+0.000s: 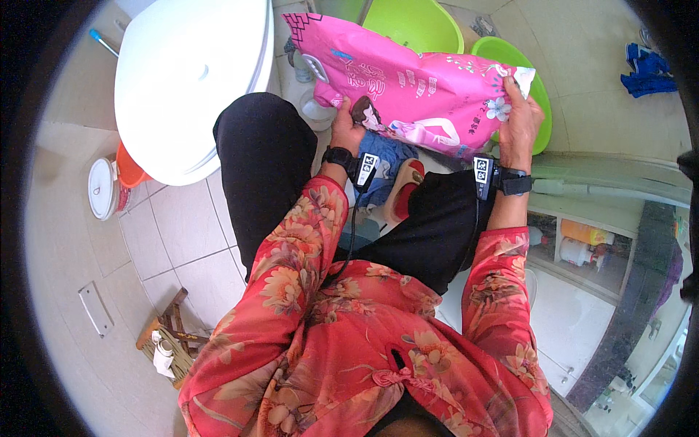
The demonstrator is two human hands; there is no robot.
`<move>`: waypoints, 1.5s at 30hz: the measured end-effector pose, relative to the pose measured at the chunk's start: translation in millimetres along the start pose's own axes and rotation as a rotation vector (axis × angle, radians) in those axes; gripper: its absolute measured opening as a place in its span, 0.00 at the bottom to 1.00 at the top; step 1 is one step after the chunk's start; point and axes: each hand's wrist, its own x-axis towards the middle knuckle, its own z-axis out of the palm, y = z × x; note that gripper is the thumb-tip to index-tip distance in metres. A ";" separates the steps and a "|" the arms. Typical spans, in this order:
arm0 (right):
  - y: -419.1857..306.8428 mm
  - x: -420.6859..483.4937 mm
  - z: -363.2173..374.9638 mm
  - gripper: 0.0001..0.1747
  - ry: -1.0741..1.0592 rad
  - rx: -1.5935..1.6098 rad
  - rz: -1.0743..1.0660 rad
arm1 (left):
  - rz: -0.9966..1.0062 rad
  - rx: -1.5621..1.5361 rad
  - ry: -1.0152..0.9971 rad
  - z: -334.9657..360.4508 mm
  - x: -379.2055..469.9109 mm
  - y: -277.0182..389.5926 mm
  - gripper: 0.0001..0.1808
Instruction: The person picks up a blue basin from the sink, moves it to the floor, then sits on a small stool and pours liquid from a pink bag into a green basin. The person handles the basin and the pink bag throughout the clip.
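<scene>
A large pink plastic bag (pixel 415 98) with printed flowers, a figure and writing is stretched between my two hands, over the floor. My left hand (pixel 345 128) grips its lower left edge, the thumb on the front. At the bag's right end, my right hand (pixel 521 120) pinches the corner near a white patch. What the bag holds is hidden. Blue denim cloth (pixel 385 161) lies below the bag, between my knees, beside a beige and red slipper (pixel 404 191). Behind the bag are a green basin (pixel 420 24) and another green basin (pixel 540 104).
A white toilet (pixel 191 87) with its lid down stands at the left. Near it are an orange basin (pixel 128 166) and a lidded bucket (pixel 102 188). A small wooden stool (pixel 175 349) is at lower left. A glass panel (pixel 611 183) and a cabinet with bottles (pixel 584 240) are at the right.
</scene>
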 end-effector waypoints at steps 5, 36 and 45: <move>-2.7 -3.3 1.6 0.07 -0.015 0.014 -0.015 | -0.048 -0.402 0.077 8.8 2.9 16.9 0.18; -3.8 -4.9 -2.6 0.13 -0.062 0.078 -0.017 | -0.044 -0.337 -0.035 -0.4 19.4 9.5 0.23; -0.6 -1.2 -2.8 0.08 0.001 0.070 -0.023 | 0.083 0.108 -0.079 -2.4 6.9 22.5 0.27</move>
